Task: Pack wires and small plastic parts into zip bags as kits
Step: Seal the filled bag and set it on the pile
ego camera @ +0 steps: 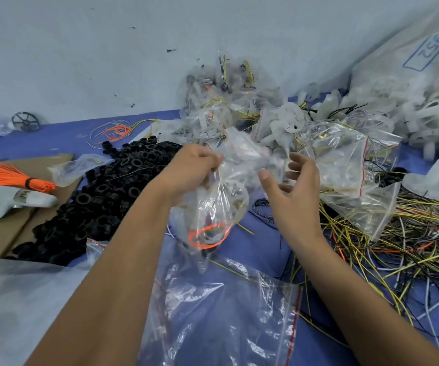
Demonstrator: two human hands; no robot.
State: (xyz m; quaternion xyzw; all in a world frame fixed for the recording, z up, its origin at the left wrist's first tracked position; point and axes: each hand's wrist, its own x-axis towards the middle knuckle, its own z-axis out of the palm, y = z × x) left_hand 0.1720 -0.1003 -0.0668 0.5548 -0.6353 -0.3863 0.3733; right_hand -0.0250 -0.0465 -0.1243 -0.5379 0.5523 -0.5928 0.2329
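Head view: left hand (196, 167) pinches the zip bag (213, 202) by its mouth, hanging just right of the black ring pile (102, 196); right hand (290, 191), fingers loosely spread, holds nothing. Filling looks underway; next probably sealing.

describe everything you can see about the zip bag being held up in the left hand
The zip bag is clear, thin, crinkled plastic, hanging upright above the blue surface. The left hand grips its bunched top; the right hand hovers beside it, fingers spread, apparently not touching. Near its bottom lies a coiled orange wire with some dark and pale parts, too blurred to name. Whether it is sealed cannot be told.
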